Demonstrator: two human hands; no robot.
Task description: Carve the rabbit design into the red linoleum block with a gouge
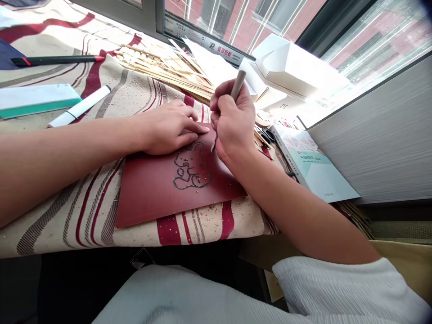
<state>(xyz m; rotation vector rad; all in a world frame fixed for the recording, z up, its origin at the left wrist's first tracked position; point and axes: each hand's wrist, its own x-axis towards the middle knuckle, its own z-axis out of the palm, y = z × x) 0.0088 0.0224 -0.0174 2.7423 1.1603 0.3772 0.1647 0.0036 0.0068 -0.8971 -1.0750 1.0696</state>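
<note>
A dark red board [151,193] lies on a striped cloth, with a small bear-like figure [191,168] carved into it in dark outline. My left hand [168,126] rests flat on the board's upper edge, fingers stretched out and pressing it down. My right hand [232,121] is closed round a grey-handled carving tool [237,85], held upright like a pen. Its tip meets the board at the figure's upper right.
The striped cloth [84,211] is strewn with fine shavings. A white marker [79,107], a black-and-red pen [57,60] and a white-green box [33,100] lie at the left. Thin wooden strips [162,67], white cartons [290,65] and a teal book [313,166] sit behind and right, under the window.
</note>
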